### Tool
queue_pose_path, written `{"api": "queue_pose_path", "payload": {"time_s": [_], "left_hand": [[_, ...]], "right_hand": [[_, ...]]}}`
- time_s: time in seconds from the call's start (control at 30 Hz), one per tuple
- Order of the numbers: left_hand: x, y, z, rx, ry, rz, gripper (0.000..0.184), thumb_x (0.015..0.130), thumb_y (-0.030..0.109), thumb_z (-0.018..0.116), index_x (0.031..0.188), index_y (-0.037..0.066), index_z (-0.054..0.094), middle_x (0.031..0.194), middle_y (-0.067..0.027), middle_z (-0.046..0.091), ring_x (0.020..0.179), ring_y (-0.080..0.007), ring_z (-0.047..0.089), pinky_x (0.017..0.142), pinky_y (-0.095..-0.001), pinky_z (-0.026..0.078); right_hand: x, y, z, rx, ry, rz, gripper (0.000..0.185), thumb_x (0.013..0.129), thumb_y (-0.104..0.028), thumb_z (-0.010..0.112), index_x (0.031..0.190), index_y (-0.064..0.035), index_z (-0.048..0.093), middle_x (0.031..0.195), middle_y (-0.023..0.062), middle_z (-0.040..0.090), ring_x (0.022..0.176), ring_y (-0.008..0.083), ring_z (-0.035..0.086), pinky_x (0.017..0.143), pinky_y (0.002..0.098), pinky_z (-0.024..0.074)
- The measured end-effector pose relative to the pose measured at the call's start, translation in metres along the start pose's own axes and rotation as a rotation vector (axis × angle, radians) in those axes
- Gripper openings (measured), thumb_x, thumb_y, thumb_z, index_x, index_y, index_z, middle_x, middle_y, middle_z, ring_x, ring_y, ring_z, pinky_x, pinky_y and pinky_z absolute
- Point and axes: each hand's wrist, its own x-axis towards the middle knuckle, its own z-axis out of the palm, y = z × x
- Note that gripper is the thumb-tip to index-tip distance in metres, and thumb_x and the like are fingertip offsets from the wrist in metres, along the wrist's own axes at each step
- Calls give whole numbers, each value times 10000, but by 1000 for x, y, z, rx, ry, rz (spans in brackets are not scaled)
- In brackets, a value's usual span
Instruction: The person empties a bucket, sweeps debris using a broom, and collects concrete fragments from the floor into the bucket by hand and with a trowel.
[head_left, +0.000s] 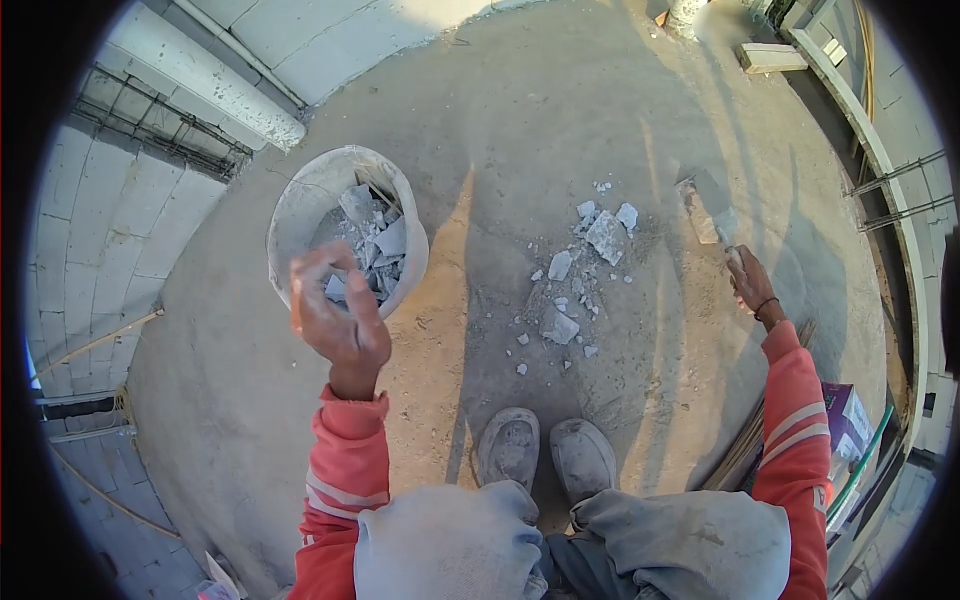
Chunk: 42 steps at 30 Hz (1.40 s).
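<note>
My left hand point(343, 320) is over the near rim of a dusty, pale bucket point(282, 215), slightly blurred. Its fingers are curved with a gap to the thumb, and no held piece shows. Inside the bucket lie grey broken chunks of mortar or concrete point(392, 238). At the right, my right hand point(747, 280) is closed around the handle of a trowel point(708, 208), whose blade is low over or on the floor. Between bucket and trowel, broken chunks point(605, 237) and small crumbs are scattered on the floor.
My shoes point(507, 450) stand just below the scattered chunks. Beside my right sleeve are thin sticks point(738, 455) and a purple box point(846, 420). Block walls point(110, 215) and a white pipe point(205, 75) are at the left. A wooden block point(772, 58) lies at the far right.
</note>
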Motion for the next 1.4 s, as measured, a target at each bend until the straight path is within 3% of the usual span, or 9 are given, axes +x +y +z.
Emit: {"api": "queue_pose_path", "payload": {"time_s": [0.1,0.2,0.27,0.3,0.47,0.8,1.13,1.3,1.4], "left_hand": [[-98,23,58,-43,-658,-24,705,755,356,754,1307,23,469,1287,-213,492,1219,-407,468,1057,-523,341],[-158,19,105,162,-783,-149,977,706,459,785,1457,43,317,1439,-251,330,1367,-441,289,1130,-560,217],[-176,18,131,197,-824,-233,1135,666,530,795,1513,51,209,1502,-292,202,1413,-476,178,1149,-586,154],[-176,22,144,191,-823,-238,1135,666,530,795,1513,51,209,1502,-292,202,1413,-476,178,1149,-586,154],[-156,33,212,1,-517,-355,1044,688,395,816,1503,65,255,1506,-311,219,1405,-498,204,1148,-577,193],[-136,26,198,-132,-318,-333,745,729,201,753,1406,98,459,1444,-253,391,1365,-478,316,1137,-535,261],[23,-4,43,136,103,-312,638,829,189,691,1389,15,441,1428,-238,392,1372,-424,325,1117,-508,276],[-1,-32,-25,360,210,-428,550,864,259,683,1313,0,498,1421,-238,382,1372,-405,329,1092,-507,313],[-49,2,-43,209,-30,-102,463,840,282,699,1188,5,567,1368,-252,425,1332,-394,398,1049,-510,384]], "right_hand": [[13,-14,9,24,-65,9,266,977,-343,506,1002,-84,452,668,57,504,481,148,542,418,352,441],[43,-15,21,340,-276,309,269,970,-337,518,1035,-81,465,691,83,528,542,207,581,501,444,468],[34,-29,34,209,-308,116,352,968,-342,530,1140,-40,480,760,160,593,616,298,613,601,484,478],[12,-57,52,-215,-168,-356,417,968,-346,536,1207,-8,484,801,195,616,641,327,607,638,472,477],[-29,-89,103,-250,-258,-452,511,960,-375,555,1253,19,413,925,335,614,894,544,569,784,559,441],[-102,-159,122,-85,-331,-421,501,961,-313,558,1260,53,392,952,318,611,914,533,559,804,564,423],[-98,-370,92,-311,-106,-1059,394,898,-170,581,1167,75,429,815,223,640,771,430,635,677,475,512],[-52,-347,118,-426,190,-890,393,878,-212,609,1178,-7,460,912,185,656,809,388,659,674,456,527],[-14,-281,86,-337,212,-808,413,855,-267,641,1200,-108,479,966,148,667,829,381,662,692,489,519]]}}
